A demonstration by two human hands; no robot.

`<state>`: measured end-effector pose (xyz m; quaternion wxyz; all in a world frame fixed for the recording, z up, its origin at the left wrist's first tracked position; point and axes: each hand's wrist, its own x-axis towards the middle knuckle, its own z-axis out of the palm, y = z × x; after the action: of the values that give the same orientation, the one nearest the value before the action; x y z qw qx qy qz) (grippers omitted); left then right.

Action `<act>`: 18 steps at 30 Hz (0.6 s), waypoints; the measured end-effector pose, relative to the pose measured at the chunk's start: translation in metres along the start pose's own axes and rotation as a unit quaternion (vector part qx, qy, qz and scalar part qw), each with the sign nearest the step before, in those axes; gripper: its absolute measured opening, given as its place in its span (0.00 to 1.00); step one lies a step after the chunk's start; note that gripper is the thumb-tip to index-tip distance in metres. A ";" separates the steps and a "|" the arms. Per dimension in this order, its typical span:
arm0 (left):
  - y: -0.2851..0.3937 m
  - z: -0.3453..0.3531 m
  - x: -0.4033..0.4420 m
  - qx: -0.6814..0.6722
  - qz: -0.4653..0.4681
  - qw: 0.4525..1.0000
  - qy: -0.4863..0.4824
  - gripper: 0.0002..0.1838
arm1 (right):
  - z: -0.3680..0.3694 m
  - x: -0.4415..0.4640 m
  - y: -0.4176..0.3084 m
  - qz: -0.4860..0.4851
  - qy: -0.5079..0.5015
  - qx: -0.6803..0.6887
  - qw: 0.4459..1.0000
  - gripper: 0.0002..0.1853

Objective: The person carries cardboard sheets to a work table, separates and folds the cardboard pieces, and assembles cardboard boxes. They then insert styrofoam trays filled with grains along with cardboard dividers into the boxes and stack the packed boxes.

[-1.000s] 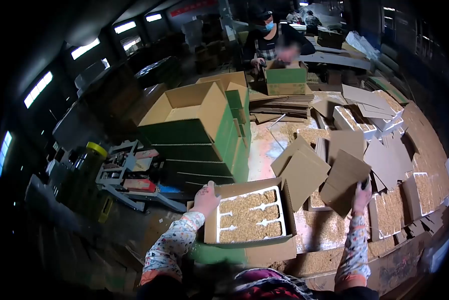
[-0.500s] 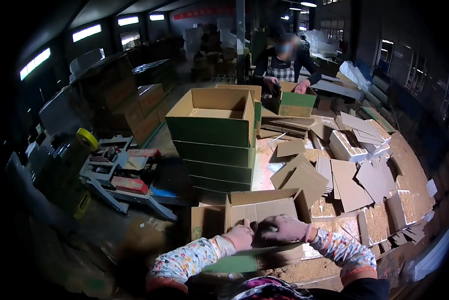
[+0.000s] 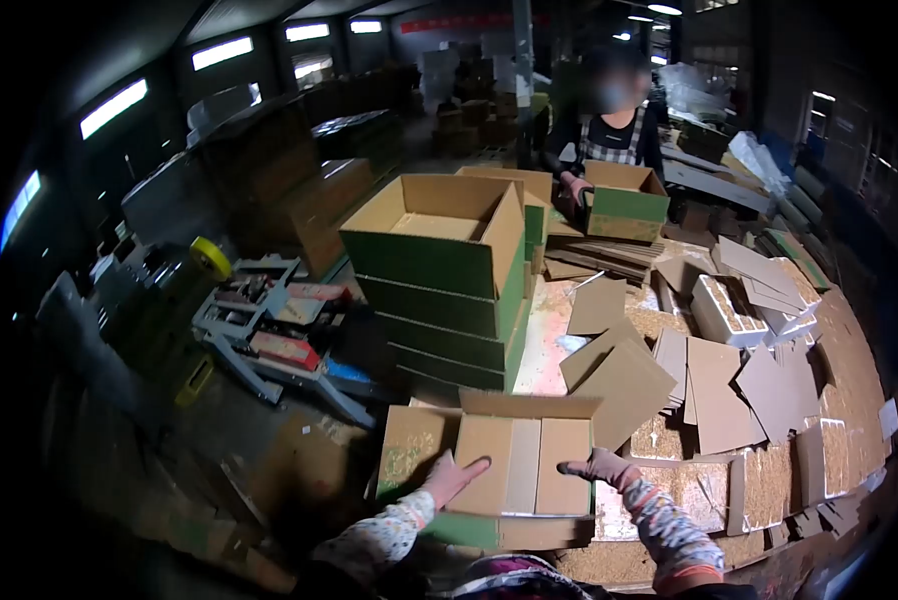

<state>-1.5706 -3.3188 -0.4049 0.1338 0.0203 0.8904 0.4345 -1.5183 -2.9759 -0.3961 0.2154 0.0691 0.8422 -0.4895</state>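
Note:
In front of me stands a cardboard box (image 3: pixel 544 532) with its outer flaps spread. Inner flaps or cardboard pieces (image 3: pixel 484 465) lie flat across its top, so its contents are hidden. My left hand (image 3: pixel 453 478), gloved, rests at the left side of the box with thumb and fingers apart. On the right side, my right hand (image 3: pixel 603 468), in a glove with dark fingertips, touches the edge with its fingers spread. Neither hand grips anything.
A stack of open green-sided boxes (image 3: pixel 434 270) rises behind the box. Loose cardboard sheets (image 3: pixel 624 390) and white filled trays (image 3: pixel 726 310) cover the right side. A metal machine (image 3: pixel 279 330) stands left. A co-worker (image 3: pixel 619 135) holds another box (image 3: pixel 626 205).
The tray of grainy material seen inside the box is now covered by cardboard. My right hand has left the loose sheets at the right. Both hands have moved apart across the box top.

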 end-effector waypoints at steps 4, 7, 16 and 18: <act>-0.011 -0.009 0.000 -0.231 0.012 0.968 -0.092 0.32 | 0.043 -0.027 -0.018 -0.124 0.143 0.121 0.975 0.37; 0.036 -0.038 0.023 -0.043 -0.043 0.980 -0.191 0.23 | 0.059 -0.071 -0.038 -0.067 0.152 0.430 0.887 0.30; 0.148 -0.204 0.120 -0.373 0.410 0.742 0.377 0.35 | -0.099 -0.072 -0.153 -0.218 0.537 0.053 0.813 0.30; 0.125 -0.238 0.180 -0.448 0.316 0.795 0.258 0.22 | -0.130 -0.030 -0.208 -0.227 0.528 -0.041 0.817 0.30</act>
<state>-1.8146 -3.3962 -0.2073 -0.2517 0.1256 0.5417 0.7921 -1.5981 -2.9688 -0.1623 -0.3775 0.1148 0.8377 -0.3776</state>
